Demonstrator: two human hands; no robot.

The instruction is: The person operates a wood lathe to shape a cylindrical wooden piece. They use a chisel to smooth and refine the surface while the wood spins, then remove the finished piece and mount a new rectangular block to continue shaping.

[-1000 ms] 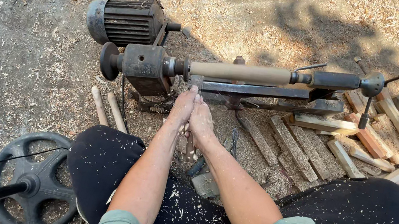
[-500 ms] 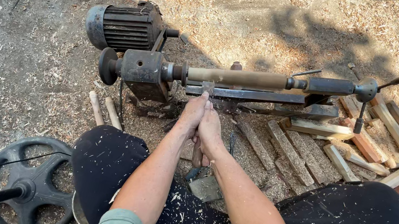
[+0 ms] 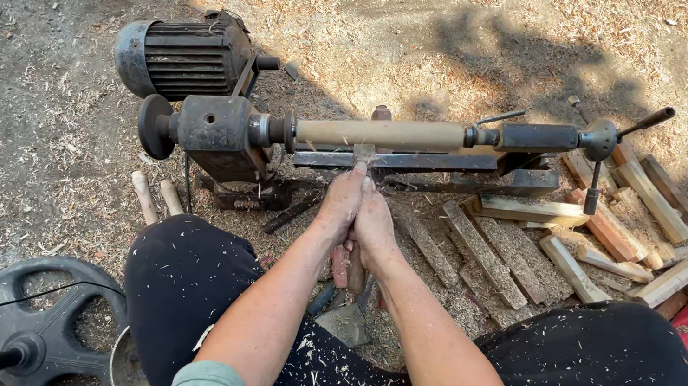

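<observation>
So here's the setup: a small ground-level lathe with a dark grey ribbed electric motor (image 3: 183, 53) and a rusty iron headstock (image 3: 218, 131), and a pale round wooden spindle blank (image 3: 383, 132) clamped between that headstock and the black metal tailstock (image 3: 552, 137) with its crank handle.

Both hands sit together right under the blank. The left hand (image 3: 342, 205) and the right hand (image 3: 374, 222) are pressed side by side, fingers curled tight around a turning chisel with a reddish wooden handle (image 3: 354, 272) that pokes out below the palms. Its tip reaches up to the blank near the middle, over the flat steel tool rest (image 3: 397, 161). I can't see the actual cutting edge, it's too small.

Progress-wise, I'd say it's partway: the blank already looks round and smooth along its length, with no beads or grooves cut that I can spot, so the shaping detail seems left to do. Shavings cover the black trousers (image 3: 186, 288) and the ground.

A stack of rough square wooden billets (image 3: 542, 247) lies to the right, untouched, and a couple of pale turned pieces (image 3: 145, 198) lie on the left.
</observation>
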